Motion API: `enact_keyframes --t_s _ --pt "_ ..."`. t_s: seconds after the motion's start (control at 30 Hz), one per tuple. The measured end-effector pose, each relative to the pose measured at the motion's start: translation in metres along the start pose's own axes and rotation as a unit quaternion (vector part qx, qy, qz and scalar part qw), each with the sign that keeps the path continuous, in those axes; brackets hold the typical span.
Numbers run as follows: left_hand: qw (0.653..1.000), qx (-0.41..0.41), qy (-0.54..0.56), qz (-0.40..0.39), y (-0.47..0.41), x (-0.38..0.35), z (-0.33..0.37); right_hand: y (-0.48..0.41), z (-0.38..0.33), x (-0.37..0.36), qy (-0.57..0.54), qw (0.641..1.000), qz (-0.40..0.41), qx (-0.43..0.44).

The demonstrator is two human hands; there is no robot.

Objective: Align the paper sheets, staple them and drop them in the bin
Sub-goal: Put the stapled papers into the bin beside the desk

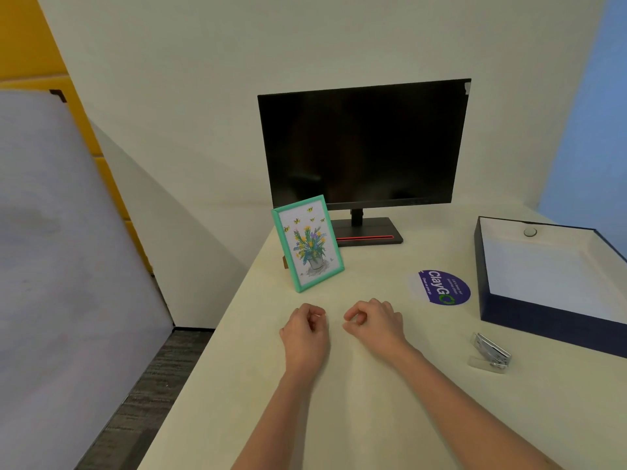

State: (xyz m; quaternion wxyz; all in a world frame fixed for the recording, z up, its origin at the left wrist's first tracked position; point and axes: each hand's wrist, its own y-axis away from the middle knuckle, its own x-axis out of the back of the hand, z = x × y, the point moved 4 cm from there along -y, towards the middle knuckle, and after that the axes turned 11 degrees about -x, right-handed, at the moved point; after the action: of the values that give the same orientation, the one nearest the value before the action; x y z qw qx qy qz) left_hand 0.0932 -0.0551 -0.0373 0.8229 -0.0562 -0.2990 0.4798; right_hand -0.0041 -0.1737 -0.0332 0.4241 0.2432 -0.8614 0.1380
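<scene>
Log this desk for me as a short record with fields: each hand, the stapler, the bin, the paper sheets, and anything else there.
left hand: fingers curled, resting on table, holding nothing
right hand: likewise curled, beside left hand, holding nothing
stapler: lying on table, right of right hand, untouched
bin: open dark blue box, white inside, beyond stapler
paper sheets: cannot make any out
other: picture frame, monitor, purple sticker
</scene>
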Motion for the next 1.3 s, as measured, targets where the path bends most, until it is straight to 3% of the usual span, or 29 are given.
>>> enact_keyframes --t_s 0.33,0.53,0.7,0.87,1.0,1.17,1.3 --pt "0.999 -0.010 0.017 0.030 0.001 0.003 0.000 -0.023 -0.012 0.013 0.039 0.980 -0.184 0.057" --pt "0.999 -0.008 0.013 0.032 0.001 0.004 0.003 -0.027 -0.019 0.016 0.057 0.971 -0.221 0.065" --pt "0.999 -0.009 0.016 0.030 0.002 0.005 0.002 -0.026 -0.019 0.013 0.075 0.972 -0.206 0.082" --pt "1.000 -0.004 0.012 0.025 0.002 0.005 0.003 -0.021 -0.015 0.002 0.111 0.979 -0.131 0.109" --pt "0.998 -0.027 -0.060 -0.025 0.001 0.003 0.007 -0.015 -0.012 -0.002 0.134 0.981 -0.107 0.092" --pt "0.977 -0.072 -0.184 -0.085 0.005 0.009 0.006 -0.013 -0.006 0.007 0.054 0.994 -0.095 0.032" --pt "0.970 -0.100 -0.201 -0.095 0.012 0.012 0.003 -0.006 0.005 0.015 -0.024 0.999 -0.042 -0.025"
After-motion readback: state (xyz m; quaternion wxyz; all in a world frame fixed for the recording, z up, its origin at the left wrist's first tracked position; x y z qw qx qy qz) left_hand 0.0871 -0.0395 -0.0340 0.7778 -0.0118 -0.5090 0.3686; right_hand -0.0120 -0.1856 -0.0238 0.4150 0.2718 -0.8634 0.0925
